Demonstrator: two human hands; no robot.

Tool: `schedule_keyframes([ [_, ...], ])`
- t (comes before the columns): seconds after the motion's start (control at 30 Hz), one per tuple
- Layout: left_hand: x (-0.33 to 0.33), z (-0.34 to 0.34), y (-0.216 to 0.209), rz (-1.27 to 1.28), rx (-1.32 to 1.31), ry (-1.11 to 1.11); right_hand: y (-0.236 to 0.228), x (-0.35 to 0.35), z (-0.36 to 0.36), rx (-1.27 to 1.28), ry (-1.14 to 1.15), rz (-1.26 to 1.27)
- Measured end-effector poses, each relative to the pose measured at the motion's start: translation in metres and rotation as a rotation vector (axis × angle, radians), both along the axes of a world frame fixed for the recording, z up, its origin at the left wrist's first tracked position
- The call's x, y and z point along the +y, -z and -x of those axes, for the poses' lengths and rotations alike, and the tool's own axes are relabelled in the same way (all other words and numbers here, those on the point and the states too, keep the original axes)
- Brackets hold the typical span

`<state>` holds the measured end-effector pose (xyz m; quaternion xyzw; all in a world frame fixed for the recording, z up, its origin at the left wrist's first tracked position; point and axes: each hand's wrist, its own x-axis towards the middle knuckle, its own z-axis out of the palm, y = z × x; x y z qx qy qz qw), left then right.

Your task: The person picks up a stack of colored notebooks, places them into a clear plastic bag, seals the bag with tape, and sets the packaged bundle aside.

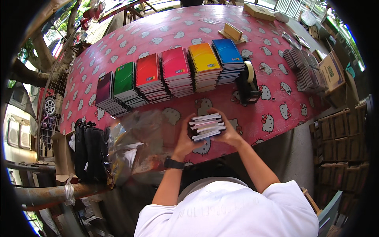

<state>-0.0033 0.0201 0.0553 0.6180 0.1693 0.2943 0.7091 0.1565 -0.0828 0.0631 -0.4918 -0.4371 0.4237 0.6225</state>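
Note:
A small stack of notebooks (206, 125) is between my two hands, with its white page edges facing up. My left hand (185, 139) presses on the left side of the stack, fingers wrapped round it. On the opposite side my right hand (229, 133) grips it the same way. Just beyond stand several piles of spiral notebooks in a row: dark purple (104, 85), green (124, 77), red (147, 71), pink (174, 63), yellow (204, 58) and blue (227, 51). A black tape dispenser (248, 89) is beside the blue pile.
Clear plastic bags (138, 138) lie at the left edge of the pink patterned table (154, 39). Shrink-wrapped-looking stacks (306, 69) and a cardboard box (331, 73) are at the right. A wooden holder (232, 32) sits behind the blue pile. Brown crates (341, 134) stand beside the table.

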Motion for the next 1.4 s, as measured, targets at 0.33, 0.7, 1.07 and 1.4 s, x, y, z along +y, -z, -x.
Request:
schedule_keyframes([
  [0.33,-0.009,0.005,0.034,-0.185,0.057,-0.11,0.013,0.001,0.015,-0.018,-0.004,0.004],
  [0.7,-0.006,-0.002,0.009,-0.039,0.079,-0.153,0.004,-0.017,-0.006,-0.392,0.129,0.198],
  [1.07,0.004,-0.038,0.023,0.155,0.557,-0.249,0.061,-0.06,-0.059,-1.074,0.763,0.42],
  [1.4,-0.008,-0.035,0.03,0.313,0.189,-0.288,-0.003,-0.045,-0.015,-0.767,0.453,0.2],
])
